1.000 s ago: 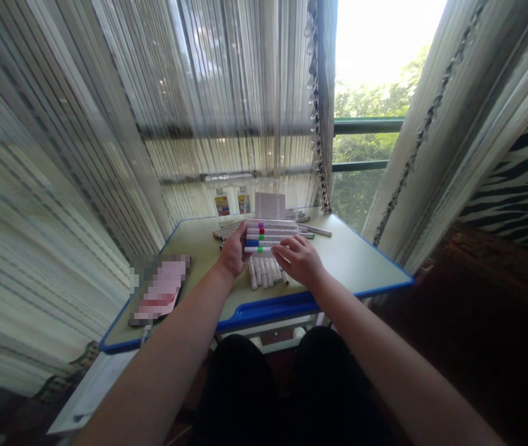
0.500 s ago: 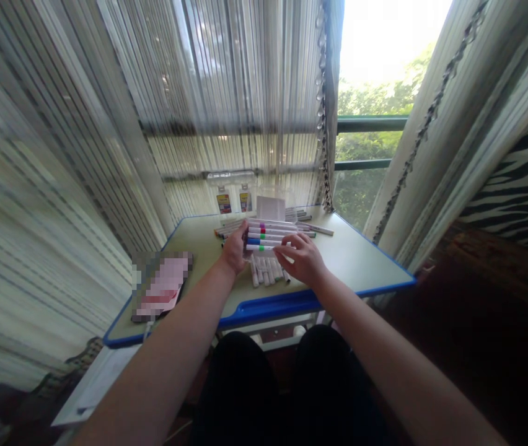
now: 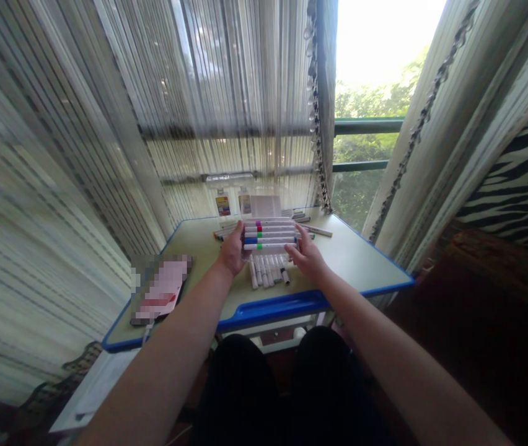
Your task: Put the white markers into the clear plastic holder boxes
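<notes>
Several white markers (image 3: 273, 240) with purple, red, green and blue bands lie side by side in a clear plastic tray (image 3: 247, 254), held above the desk. My left hand (image 3: 232, 253) is closed around the tray's left end. At the right end, my right hand (image 3: 308, 251) is closed on the tray, its thumb near the lowest marker. Below the tray, more white markers (image 3: 264, 275) lie on the desk in a row. Behind it, loose markers (image 3: 322, 231) are spread to the right, and others are partly hidden by my left hand.
A clear plastic case (image 3: 230, 179) with printed labels stands at the desk's back, near a whitish panel (image 3: 265, 205). A blurred-out phone-like device (image 3: 164, 290) lies on the left of the blue-edged desk (image 3: 361, 266). String curtains (image 3: 245, 93) hang behind.
My right hand has moved from the front of the markers to the tray's right end and now grips it there. My left hand keeps its hold.
</notes>
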`<state>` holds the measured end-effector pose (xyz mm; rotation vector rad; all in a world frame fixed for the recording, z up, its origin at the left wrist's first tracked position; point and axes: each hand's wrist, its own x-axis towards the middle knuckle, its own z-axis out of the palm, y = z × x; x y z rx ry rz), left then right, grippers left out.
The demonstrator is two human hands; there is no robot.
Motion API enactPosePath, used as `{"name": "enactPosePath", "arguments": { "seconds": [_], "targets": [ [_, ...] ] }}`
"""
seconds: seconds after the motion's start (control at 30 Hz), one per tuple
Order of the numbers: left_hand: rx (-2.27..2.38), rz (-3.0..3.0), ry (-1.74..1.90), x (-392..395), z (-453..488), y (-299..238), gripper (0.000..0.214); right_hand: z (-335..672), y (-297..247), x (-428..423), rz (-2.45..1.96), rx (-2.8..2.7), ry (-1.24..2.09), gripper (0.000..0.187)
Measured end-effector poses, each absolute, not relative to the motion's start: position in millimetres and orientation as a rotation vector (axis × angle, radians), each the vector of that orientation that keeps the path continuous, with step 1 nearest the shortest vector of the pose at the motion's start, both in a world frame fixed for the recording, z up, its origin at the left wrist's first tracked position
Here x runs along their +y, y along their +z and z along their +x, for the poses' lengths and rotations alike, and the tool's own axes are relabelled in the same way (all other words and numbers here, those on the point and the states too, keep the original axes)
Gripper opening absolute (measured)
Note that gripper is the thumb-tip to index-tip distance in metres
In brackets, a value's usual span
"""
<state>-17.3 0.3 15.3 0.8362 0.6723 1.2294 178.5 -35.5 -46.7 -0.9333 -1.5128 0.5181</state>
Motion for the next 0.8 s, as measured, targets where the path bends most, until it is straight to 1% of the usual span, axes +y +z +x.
{"name": "enactPosePath", "arguments": {
  "seconds": [0.1, 0.23, 0.33, 0.37, 0.43, 0.5, 0.8],
  "targets": [
    [0.719, 0.956, 1.231, -4.7, -13.4, 15.8, 0.036, 180.7, -45.6, -35.8, -0.911, -1.505, 0.434, 0.07],
    [0.711, 1.016, 1.197, -8.7, -8.7, 15.5, 0.035, 182.3, -45.4, -33.3, -0.889, -1.504, 0.342, 0.067],
    [0.695, 1.075, 1.176, -9.0, -9.3, 13.0, 0.026, 182.2, -46.9, -30.5, -0.89, -1.497, 0.306, 0.067],
    [0.68, 1.11, 1.175, -8.8, -10.3, 11.9, 0.031, 182.4, -47.4, -29.6, -0.891, -1.489, 0.299, 0.067],
    [0.642, 1.185, 1.169, -8.2, -13.1, 9.7, 0.05, 183.3, -48.2, -28.1, -0.898, -1.473, 0.285, 0.068],
    [0.606, 1.249, 1.148, -7.4, -15.8, 7.9, 0.059, 184.7, -48.8, -27.0, -0.911, -1.47, 0.272, 0.069],
    [0.52, 1.304, 1.131, -4.8, -17.4, 4.5, 0.058, 186.8, -49.1, -26.1, -0.952, -1.477, 0.19, 0.072]
  ]
}}
